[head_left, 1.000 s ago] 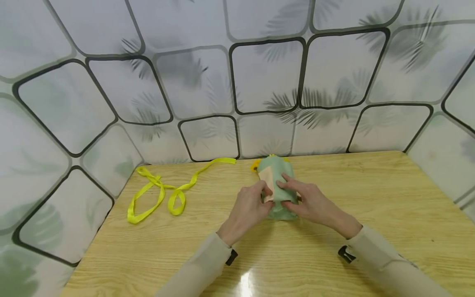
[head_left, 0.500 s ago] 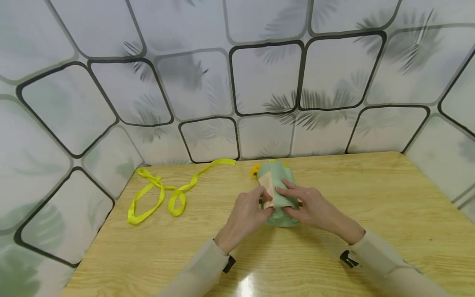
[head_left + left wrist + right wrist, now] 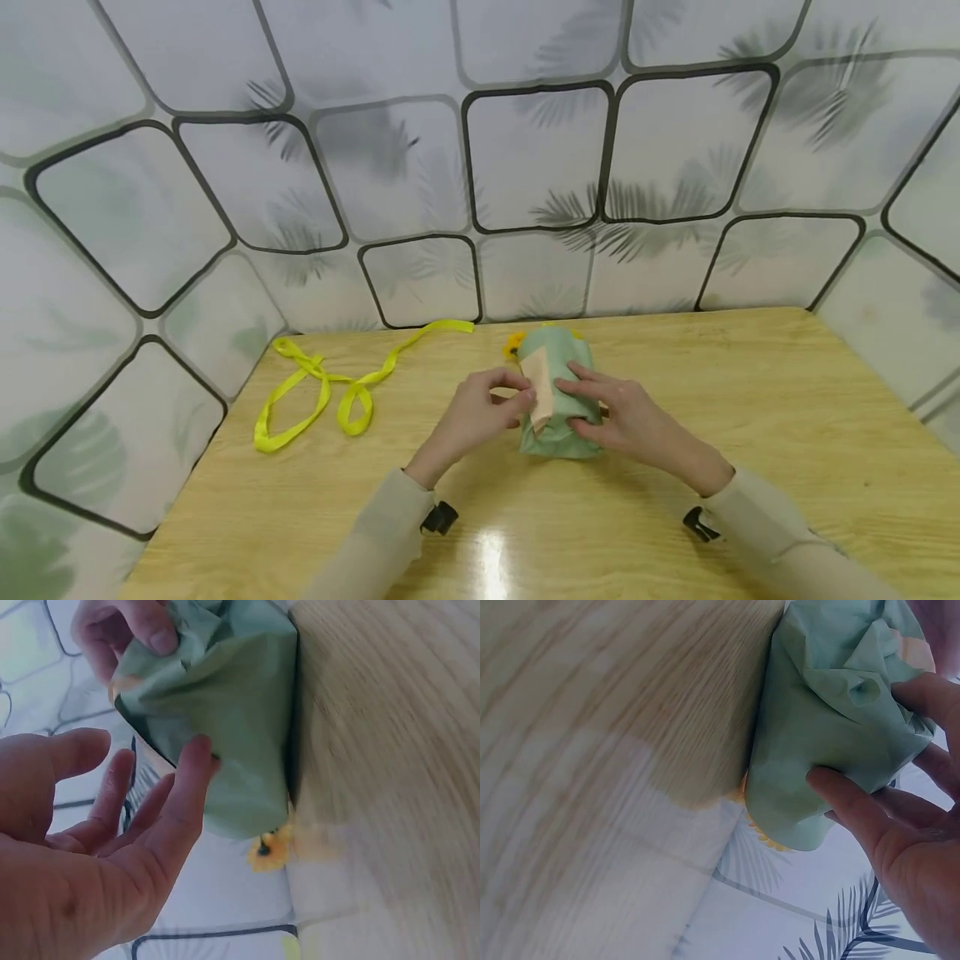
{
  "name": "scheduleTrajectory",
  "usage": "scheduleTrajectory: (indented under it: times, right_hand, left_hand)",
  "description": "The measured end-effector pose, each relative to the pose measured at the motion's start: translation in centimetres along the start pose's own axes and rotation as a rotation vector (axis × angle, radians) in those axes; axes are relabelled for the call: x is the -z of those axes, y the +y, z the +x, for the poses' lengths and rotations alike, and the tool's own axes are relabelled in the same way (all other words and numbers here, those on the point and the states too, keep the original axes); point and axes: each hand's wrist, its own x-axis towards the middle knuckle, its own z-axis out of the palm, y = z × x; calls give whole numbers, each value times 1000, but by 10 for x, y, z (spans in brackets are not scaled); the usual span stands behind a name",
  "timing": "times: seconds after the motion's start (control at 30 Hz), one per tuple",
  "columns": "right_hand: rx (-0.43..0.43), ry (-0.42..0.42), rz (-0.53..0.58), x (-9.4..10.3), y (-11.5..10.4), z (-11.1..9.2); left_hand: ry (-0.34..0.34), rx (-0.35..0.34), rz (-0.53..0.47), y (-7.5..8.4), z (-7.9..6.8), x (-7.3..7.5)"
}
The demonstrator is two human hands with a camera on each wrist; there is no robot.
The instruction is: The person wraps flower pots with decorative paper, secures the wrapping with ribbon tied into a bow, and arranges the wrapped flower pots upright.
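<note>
A small bouquet in pale green wrapping paper (image 3: 573,354) lies on the table, its folded end towards me. Yellow-orange flowers (image 3: 268,853) peek out at its far end. A peach-coloured strip of paper (image 3: 537,379) shows along its left side. My right hand (image 3: 637,421) grips the wrap from the right; in the right wrist view its thumb presses the creased folds and a finger (image 3: 847,799) lies along the side. My left hand (image 3: 476,417) is at the left side, with thumb and fingers apart and one fingertip (image 3: 196,750) touching the green paper in the left wrist view.
A long yellow ribbon (image 3: 322,392) lies in loose loops on the left of the wooden table (image 3: 750,400). Behind the table stands a patterned wall covering (image 3: 540,158) with leaf prints. Each sleeve has a dark device (image 3: 440,518) at the wrist.
My left hand has let go of the folded end and moved left, uncovering more of the peach strip. The bouquet has shifted slightly towards me. My right hand keeps its hold.
</note>
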Motion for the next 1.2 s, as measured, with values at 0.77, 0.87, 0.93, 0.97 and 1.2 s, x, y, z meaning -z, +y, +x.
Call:
scheduleTrajectory:
  times: [0.77,0.87,0.93,0.97,1.2]
  right_hand:
    - [-97,-34,22,3,-3,1]
    - [-96,-40,39,4,-4,1]
    - [-101,-42,51,6,-5,2]
    - [-102,-41,51,6,-5,2]
    - [-92,-42,38,4,-3,2]
  left_hand:
    - [144,270,803,-60,27,119]
    - [158,304,788,-63,28,121]
    - [179,306,783,-65,30,123]
    - [184,304,784,-66,32,124]
    - [221,317,787,-72,41,123]
